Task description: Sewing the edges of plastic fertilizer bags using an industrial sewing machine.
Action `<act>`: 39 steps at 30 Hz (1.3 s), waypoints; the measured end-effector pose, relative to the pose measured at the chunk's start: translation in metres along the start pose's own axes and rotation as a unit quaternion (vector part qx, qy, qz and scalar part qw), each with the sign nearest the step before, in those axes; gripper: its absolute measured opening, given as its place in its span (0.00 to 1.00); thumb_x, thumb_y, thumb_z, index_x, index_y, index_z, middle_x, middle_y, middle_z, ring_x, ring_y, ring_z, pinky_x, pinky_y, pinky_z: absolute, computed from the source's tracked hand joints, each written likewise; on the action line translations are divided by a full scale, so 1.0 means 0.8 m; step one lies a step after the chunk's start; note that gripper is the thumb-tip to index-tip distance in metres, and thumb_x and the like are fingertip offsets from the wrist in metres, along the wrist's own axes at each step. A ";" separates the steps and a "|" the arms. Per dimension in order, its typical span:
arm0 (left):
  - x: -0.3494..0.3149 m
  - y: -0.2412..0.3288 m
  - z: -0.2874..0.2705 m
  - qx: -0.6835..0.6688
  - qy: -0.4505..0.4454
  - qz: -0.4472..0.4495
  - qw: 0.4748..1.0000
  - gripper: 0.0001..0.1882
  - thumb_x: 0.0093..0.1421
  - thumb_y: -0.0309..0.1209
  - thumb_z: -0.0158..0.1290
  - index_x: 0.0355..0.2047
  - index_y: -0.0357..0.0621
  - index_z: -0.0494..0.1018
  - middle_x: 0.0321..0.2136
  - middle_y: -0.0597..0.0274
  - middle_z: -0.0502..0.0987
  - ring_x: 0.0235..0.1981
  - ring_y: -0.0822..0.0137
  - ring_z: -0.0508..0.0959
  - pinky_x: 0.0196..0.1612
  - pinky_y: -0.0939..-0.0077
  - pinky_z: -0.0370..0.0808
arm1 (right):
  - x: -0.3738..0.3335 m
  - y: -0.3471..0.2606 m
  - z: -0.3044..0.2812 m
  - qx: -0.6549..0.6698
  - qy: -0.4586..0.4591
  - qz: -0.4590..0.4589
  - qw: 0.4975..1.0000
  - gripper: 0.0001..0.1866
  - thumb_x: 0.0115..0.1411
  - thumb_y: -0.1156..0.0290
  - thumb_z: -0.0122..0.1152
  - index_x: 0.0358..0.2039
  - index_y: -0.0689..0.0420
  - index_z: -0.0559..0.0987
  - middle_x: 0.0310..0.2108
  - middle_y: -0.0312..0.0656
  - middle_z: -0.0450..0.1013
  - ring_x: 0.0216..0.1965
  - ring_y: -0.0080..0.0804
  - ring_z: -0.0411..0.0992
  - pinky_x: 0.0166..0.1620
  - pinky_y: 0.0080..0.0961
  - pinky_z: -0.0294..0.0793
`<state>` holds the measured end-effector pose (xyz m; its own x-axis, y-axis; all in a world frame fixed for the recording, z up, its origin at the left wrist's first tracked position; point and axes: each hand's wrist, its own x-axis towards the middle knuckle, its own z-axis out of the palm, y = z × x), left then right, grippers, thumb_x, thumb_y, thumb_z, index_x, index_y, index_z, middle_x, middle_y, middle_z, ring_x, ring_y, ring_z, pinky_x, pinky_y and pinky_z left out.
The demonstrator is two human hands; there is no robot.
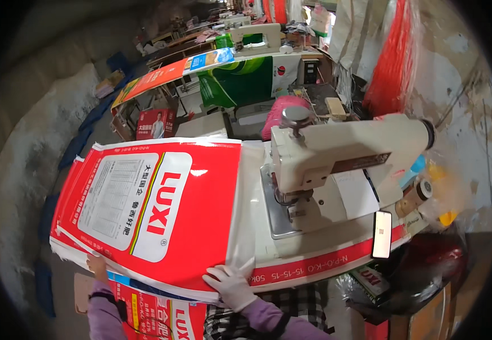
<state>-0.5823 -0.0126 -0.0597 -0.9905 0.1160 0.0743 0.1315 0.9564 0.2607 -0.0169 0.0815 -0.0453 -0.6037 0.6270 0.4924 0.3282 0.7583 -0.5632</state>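
A red and white woven sack (212, 187) lies flat across the left part of the sewing table, on top of other similar sacks. My left hand (97, 265) is at its near left edge, with the fingers closed on that edge. On the near right corner rests my right hand (232, 287) in a white glove, fingers stretched out over the sack. To the right of the sack stands a cream industrial sewing machine (342, 144). Its needle area sits over a metal plate (277, 218), apart from the sack.
A phone (382, 235) with a lit screen leans at the table's right front edge. Behind it are a thread spool (423, 190) and a white paper (356, 195). More printed sacks (150, 309) hang below the near edge. Red strands (393, 68) hang along the right wall.
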 end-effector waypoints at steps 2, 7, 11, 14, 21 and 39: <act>-0.060 0.000 -0.008 0.011 0.208 0.236 0.949 0.38 0.53 0.27 0.53 0.64 0.34 0.54 0.64 0.36 0.56 0.65 0.41 0.57 0.65 0.48 0.56 | -0.032 -0.006 0.001 -0.016 -0.004 -0.018 1.000 0.21 0.49 0.70 0.59 0.46 0.51 0.77 0.47 0.38 0.73 0.47 0.34 0.72 0.44 0.32 0.73; -0.449 0.160 -0.058 -0.193 -0.003 0.737 0.648 0.21 0.42 0.39 0.68 0.35 0.48 0.75 0.34 0.56 0.72 0.42 0.56 0.71 0.45 0.59 0.66 | -0.101 -0.007 -0.014 0.052 -0.101 -0.013 0.993 0.05 0.48 0.73 0.57 0.28 0.50 0.76 0.27 0.35 0.71 0.33 0.34 0.74 0.32 0.30 0.74; -0.523 0.212 -0.015 -0.097 -0.196 0.686 0.694 0.16 0.40 0.40 0.69 0.23 0.47 0.75 0.26 0.62 0.74 0.34 0.60 0.74 0.46 0.61 0.64 | -0.103 -0.025 -0.043 0.092 -0.104 -0.018 0.990 0.07 0.47 0.75 0.57 0.29 0.51 0.76 0.28 0.36 0.71 0.33 0.35 0.74 0.34 0.32 0.75; -0.511 0.222 -0.010 -0.169 -0.314 0.637 0.683 0.12 0.44 0.34 0.69 0.21 0.44 0.76 0.21 0.63 0.76 0.27 0.65 0.76 0.38 0.70 0.70 | -0.105 0.001 -0.082 0.082 0.011 0.081 0.993 0.12 0.50 0.77 0.57 0.36 0.51 0.80 0.36 0.40 0.77 0.36 0.38 0.77 0.38 0.30 0.76; -0.506 0.205 -0.014 -0.352 -0.493 0.456 0.652 0.05 0.58 0.22 0.57 0.24 0.37 0.75 0.21 0.71 0.74 0.24 0.80 0.70 0.28 0.84 0.66 | -0.017 0.066 -0.014 0.202 0.038 0.320 0.925 0.22 0.63 0.52 0.52 0.38 0.60 0.79 0.34 0.56 0.75 0.39 0.54 0.74 0.44 0.42 0.73; -0.495 0.185 -0.066 -0.564 -0.460 0.334 0.599 0.09 0.67 0.31 0.49 0.30 0.42 0.67 0.32 0.67 0.70 0.36 0.76 0.68 0.41 0.82 0.66 | 0.053 -0.023 -0.071 0.241 -0.099 0.293 0.920 0.14 0.58 0.61 0.60 0.37 0.58 0.76 0.31 0.44 0.76 0.33 0.43 0.76 0.40 0.34 0.75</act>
<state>-0.1683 0.0689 0.0003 -0.2360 0.9668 0.0979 -0.0599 -0.1150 0.9916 -0.0073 0.1042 0.0242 -0.5624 0.8216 -0.0927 0.3080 0.1042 -0.9457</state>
